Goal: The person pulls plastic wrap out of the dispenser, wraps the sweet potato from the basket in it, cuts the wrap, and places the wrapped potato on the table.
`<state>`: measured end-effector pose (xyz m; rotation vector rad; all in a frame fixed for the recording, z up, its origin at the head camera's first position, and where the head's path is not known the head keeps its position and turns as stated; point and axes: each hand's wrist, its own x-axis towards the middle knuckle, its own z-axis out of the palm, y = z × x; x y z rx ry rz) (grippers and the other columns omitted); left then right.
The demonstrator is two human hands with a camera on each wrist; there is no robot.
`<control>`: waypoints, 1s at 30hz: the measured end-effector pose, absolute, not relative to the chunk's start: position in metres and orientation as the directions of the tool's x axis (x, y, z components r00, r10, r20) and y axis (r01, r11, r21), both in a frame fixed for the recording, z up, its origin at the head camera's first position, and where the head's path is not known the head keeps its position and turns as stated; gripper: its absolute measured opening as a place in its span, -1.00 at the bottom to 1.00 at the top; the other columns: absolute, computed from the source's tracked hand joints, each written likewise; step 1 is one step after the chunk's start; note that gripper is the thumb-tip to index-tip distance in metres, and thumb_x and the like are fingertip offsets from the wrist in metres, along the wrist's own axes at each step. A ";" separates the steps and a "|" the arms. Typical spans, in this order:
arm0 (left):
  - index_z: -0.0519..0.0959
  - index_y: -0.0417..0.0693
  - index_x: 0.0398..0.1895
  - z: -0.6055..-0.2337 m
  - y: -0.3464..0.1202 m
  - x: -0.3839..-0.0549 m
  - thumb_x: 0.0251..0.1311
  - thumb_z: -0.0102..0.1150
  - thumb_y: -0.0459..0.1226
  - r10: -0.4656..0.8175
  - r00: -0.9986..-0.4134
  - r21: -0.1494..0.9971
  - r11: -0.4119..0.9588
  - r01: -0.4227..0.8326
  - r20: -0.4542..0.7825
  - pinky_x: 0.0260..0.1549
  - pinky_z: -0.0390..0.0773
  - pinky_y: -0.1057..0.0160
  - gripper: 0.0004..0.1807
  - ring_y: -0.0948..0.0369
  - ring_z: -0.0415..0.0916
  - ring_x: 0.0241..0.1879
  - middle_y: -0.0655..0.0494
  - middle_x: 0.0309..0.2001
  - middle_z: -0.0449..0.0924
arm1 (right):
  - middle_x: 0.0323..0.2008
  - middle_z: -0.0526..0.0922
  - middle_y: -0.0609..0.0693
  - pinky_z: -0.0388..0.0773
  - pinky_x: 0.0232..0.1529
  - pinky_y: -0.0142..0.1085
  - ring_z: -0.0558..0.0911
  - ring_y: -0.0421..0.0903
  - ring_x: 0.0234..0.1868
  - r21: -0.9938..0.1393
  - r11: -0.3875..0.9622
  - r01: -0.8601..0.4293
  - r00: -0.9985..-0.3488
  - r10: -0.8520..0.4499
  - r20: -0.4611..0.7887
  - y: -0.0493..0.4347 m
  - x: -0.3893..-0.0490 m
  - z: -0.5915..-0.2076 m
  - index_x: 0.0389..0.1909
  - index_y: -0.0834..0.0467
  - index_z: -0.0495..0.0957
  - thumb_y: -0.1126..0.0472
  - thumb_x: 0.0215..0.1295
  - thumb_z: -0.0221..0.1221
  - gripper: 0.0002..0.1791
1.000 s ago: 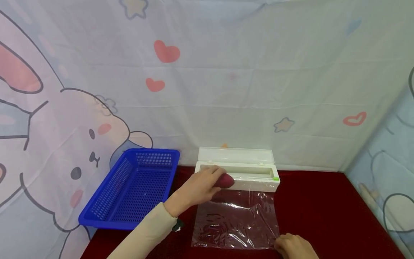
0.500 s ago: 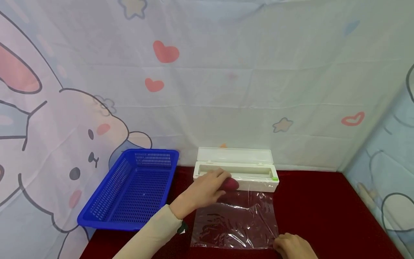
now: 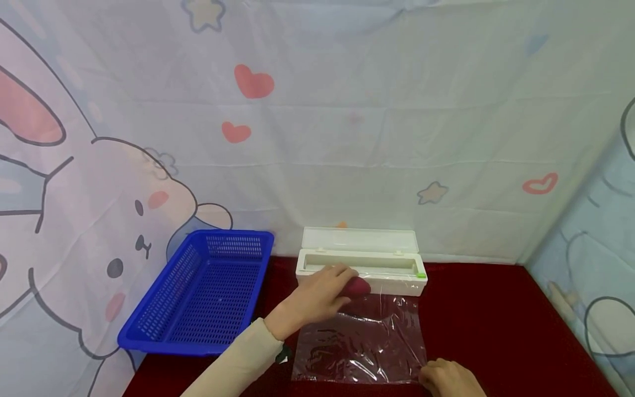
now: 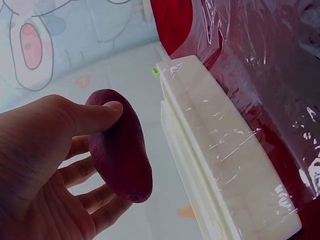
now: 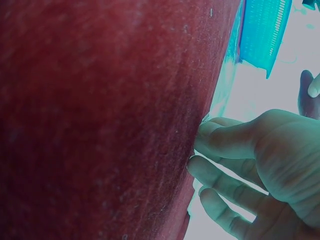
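Note:
My left hand [image 3: 315, 298] grips a purple sweet potato [image 3: 358, 286] above the near side of a white cling film dispenser [image 3: 359, 240]. In the left wrist view, the thumb presses one side of the sweet potato [image 4: 120, 150] and the fingers lie behind it. Clear cling film [image 3: 362, 344] runs out of the dispenser and lies toward me over the red cloth. At the film's near right corner, my right hand [image 3: 452, 379] pinches its edge between thumb and index finger. The right wrist view shows the other fingers of that hand [image 5: 265, 165] loosely bent.
A blue perforated basket [image 3: 126, 337] stands on the left. The dispenser's lid is raised, and a green slider [image 3: 421, 275] sits at its right end. Red cloth [image 3: 476, 309] covers the table. A patterned curtain [image 3: 322, 138] hangs behind and along the sides.
My left hand has moved slightly right and toward me with the sweet potato. My right hand has stayed at the film's corner.

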<state>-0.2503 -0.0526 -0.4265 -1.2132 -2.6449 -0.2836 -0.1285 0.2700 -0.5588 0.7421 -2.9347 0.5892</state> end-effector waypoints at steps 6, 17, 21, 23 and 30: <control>0.49 -0.01 0.40 -0.432 -0.049 -0.251 0.42 0.38 -0.16 0.719 -0.643 0.078 0.648 0.758 0.264 0.11 0.66 0.13 -0.46 0.11 0.64 0.12 0.07 0.25 0.63 | -0.54 0.47 -0.41 0.40 -0.47 -0.39 0.35 -0.44 -0.48 -0.368 0.820 -0.439 -0.895 -0.436 0.098 0.269 -0.131 -0.556 -0.52 -0.10 0.66 0.39 0.12 0.41 -0.71; 0.48 0.01 0.41 -0.442 -0.046 -0.253 0.42 0.38 -0.16 0.726 -0.641 0.069 0.646 0.760 0.249 0.11 0.68 0.14 -0.45 0.11 0.66 0.12 0.10 0.25 0.64 | -0.54 0.48 -0.40 0.39 -0.47 -0.39 0.33 -0.43 -0.48 -0.371 0.828 -0.419 -0.903 -0.424 0.075 0.268 -0.132 -0.556 -0.51 -0.10 0.67 0.37 0.14 0.41 -0.73; 0.49 -0.02 0.41 -0.446 -0.046 -0.254 0.41 0.39 -0.17 0.732 -0.631 0.067 0.638 0.767 0.257 0.15 0.66 0.13 -0.44 0.11 0.67 0.13 0.10 0.22 0.65 | -0.54 0.49 -0.39 0.40 -0.47 -0.38 0.35 -0.44 -0.48 -0.348 0.829 -0.439 -0.897 -0.429 0.109 0.268 -0.131 -0.557 -0.52 -0.11 0.67 0.37 0.11 0.43 -0.72; 0.50 -0.04 0.41 -0.449 -0.045 -0.254 0.40 0.40 -0.18 0.735 -0.623 0.060 0.632 0.772 0.267 0.15 0.66 0.14 -0.43 0.11 0.67 0.13 0.10 0.21 0.65 | -0.54 0.48 -0.40 0.40 -0.48 -0.38 0.35 -0.44 -0.48 -0.341 0.827 -0.446 -0.894 -0.430 0.125 0.269 -0.130 -0.557 -0.52 -0.12 0.66 0.38 0.09 0.43 -0.71; 0.48 -0.03 0.43 -0.460 -0.044 -0.257 0.37 0.43 -0.17 0.742 -0.608 0.047 0.623 0.781 0.281 0.09 0.68 0.16 -0.39 0.15 0.68 0.08 0.10 0.18 0.66 | -0.53 0.52 -0.37 0.44 -0.47 -0.36 0.40 -0.42 -0.47 -0.320 0.825 -0.466 -0.885 -0.439 0.158 0.270 -0.129 -0.559 -0.52 -0.11 0.65 0.38 0.04 0.46 -0.70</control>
